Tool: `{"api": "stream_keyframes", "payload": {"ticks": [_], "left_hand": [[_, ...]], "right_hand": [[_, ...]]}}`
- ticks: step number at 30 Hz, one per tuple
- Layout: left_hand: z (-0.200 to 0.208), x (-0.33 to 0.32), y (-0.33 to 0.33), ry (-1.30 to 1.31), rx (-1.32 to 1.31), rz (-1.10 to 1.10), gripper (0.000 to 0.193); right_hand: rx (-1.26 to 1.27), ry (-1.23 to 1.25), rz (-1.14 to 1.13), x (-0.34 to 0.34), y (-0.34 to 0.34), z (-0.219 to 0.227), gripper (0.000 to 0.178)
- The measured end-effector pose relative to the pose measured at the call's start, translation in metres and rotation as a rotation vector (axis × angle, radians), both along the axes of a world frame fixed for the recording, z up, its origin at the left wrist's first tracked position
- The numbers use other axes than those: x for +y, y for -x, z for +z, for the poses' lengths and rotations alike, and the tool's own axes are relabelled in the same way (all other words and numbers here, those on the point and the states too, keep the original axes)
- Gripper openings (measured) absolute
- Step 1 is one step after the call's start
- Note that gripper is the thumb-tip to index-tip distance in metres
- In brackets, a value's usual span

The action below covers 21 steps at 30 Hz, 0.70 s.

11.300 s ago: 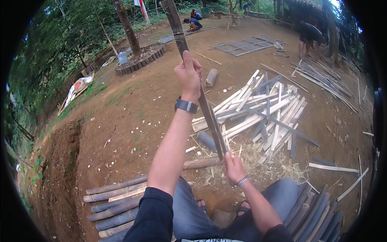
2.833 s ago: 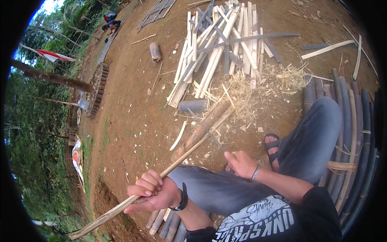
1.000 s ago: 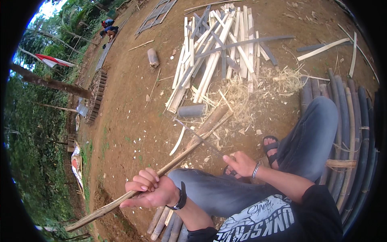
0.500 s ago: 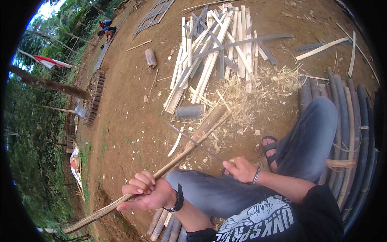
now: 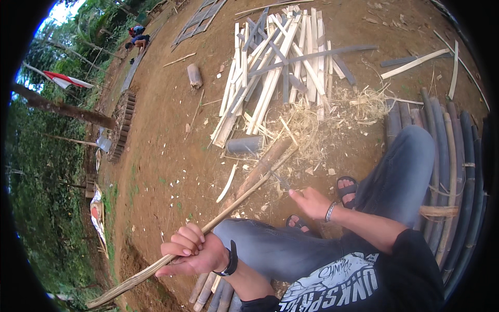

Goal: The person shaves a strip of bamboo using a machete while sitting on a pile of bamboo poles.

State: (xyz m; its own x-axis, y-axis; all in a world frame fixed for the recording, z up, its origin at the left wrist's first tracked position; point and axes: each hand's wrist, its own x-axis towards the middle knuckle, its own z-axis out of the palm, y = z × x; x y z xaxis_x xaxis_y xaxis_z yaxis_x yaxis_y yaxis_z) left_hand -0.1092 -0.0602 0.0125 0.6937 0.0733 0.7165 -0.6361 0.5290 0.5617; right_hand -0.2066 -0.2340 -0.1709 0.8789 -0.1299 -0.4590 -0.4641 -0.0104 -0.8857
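Note:
My left hand (image 5: pixel 195 253) is closed around a long, split bamboo strip (image 5: pixel 231 208). The strip slants from the lower left up to the right, its far part resting against a brown log (image 5: pixel 254 174) on the ground. My right hand (image 5: pixel 312 203) grips a knife (image 5: pixel 281 181) whose thin blade is smeared by motion and crosses the strip near the log. The knife's handle is hidden in my fist. Whether the blade touches the strip, I cannot tell.
A heap of split bamboo slats (image 5: pixel 275 67) lies ahead, with curly shavings (image 5: pixel 332 112) beside it. Dark bamboo poles (image 5: pixel 449 177) are bundled at my right. A short dark bamboo piece (image 5: pixel 244 144) lies by the log. Far left, a person (image 5: pixel 139 40) bends down.
My right hand has moved slightly up and away from me, carrying the knife farther along the strip. My left hand has shifted a little to the right with the strip.

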Motion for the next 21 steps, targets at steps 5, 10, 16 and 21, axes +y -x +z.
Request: {"api": "stream_keyframes", "payload": {"ticks": [5,10,16,21], "left_hand": [[0.002,0.003,-0.012,0.040,0.085,0.074,0.061],[0.004,0.001,-0.023,0.074,0.147,0.252,0.060],[0.021,-0.029,-0.032,0.183,0.358,0.585,0.056],[0.021,-0.026,-0.036,0.109,0.317,0.516,0.056]], "right_hand": [[-0.191,0.178,-0.007,0.015,0.001,-0.018,0.076],[-0.072,-0.047,-0.187,0.029,-0.011,-0.031,0.073],[-0.058,0.006,-0.168,0.035,-0.014,-0.052,0.070],[-0.233,-0.003,-0.130,0.038,-0.018,-0.033,0.072]]}}
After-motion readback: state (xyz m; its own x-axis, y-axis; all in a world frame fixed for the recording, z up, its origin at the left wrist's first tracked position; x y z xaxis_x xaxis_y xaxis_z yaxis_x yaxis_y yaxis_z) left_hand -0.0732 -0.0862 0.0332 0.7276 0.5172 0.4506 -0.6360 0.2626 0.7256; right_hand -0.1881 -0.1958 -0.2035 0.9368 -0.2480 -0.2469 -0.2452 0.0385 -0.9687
